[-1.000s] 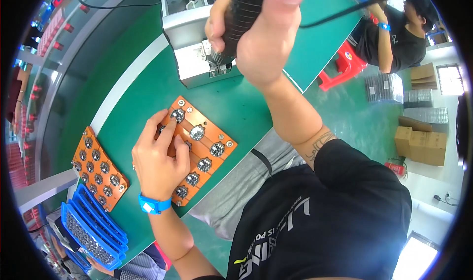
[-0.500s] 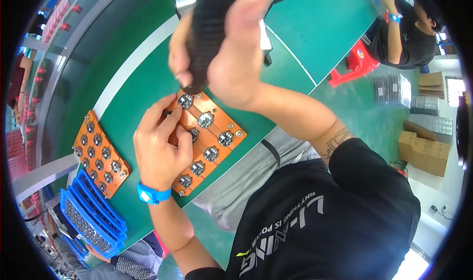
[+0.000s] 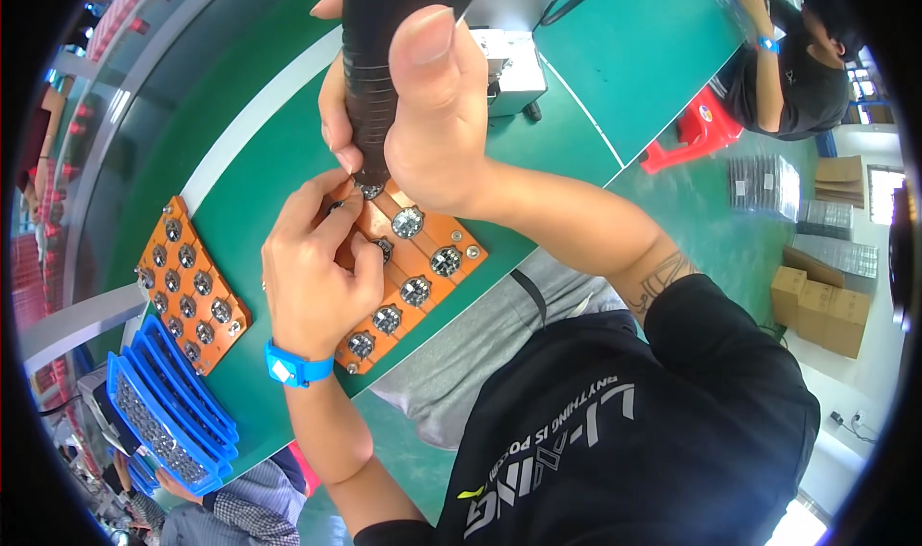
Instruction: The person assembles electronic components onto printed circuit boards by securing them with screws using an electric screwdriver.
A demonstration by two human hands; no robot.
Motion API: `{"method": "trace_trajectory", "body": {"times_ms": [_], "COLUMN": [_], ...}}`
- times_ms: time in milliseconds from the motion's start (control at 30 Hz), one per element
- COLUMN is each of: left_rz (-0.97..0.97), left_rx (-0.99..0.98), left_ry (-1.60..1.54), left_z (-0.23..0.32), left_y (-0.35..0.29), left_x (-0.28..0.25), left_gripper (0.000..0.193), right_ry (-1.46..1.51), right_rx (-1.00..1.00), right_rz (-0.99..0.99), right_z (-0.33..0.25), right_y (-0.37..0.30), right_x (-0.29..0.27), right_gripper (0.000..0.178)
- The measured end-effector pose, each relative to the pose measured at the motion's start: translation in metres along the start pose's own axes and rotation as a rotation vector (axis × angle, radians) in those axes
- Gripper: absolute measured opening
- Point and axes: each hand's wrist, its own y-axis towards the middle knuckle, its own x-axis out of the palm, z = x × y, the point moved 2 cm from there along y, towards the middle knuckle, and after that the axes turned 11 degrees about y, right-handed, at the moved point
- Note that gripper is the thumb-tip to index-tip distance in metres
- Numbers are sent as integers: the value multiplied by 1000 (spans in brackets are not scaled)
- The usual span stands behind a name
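Note:
A black electric screwdriver [image 3: 369, 85] with a ribbed grip stands nearly upright in my right hand [image 3: 442, 114], fingers wrapped round it and thumb along its side. Its lower end meets a round circuit board at the far corner of an orange fixture plate [image 3: 413, 259]; the very tip is hidden. My left hand [image 3: 312, 282] lies over the plate's left side, fingertips pressed close beside the screwdriver's end, thumb bent over the plate. Several round circuit boards [image 3: 416, 291] sit in the plate's recesses, and some are covered by my left hand.
Left of my hands lies a second orange plate [image 3: 205, 308] holding several round boards. Nearer stand stacked blue trays [image 3: 158, 421] of small parts. A white and grey box [image 3: 519, 77] is at the far side. A co-worker [image 3: 797, 90] sits far right by a red stool [image 3: 706, 123].
The screwdriver and my right hand, blurred before, are steadier, with the tool more upright and its end down at the round board. My left hand stays on the plate.

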Motion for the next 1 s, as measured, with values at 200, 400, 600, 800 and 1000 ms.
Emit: {"method": "trace_trajectory", "body": {"times_ms": [200, 400, 600, 800, 1000], "left_rz": [-1, 1, -23, -8, -7], "left_rx": [21, 22, 0, 13, 14], "left_ry": [35, 43, 33, 44, 20], "left_z": [-2, 0, 2, 2, 2], "left_y": [-1, 0, 2, 2, 1], "left_x": [0, -1, 0, 0, -12], "left_gripper": [28, 27, 22, 16, 13], "right_ry": [-165, -99, -137, -97, -53], "right_rx": [-8, -16, 26, 62, 231], "right_rz": [-71, -84, -158, -139, -98], "right_z": [-4, -2, 2, 0, 10], "right_y": [-5, -5, -7, -8, -9], "right_x": [8, 6, 8, 9, 19], "right_gripper": [68, 62, 44, 44, 59]}}
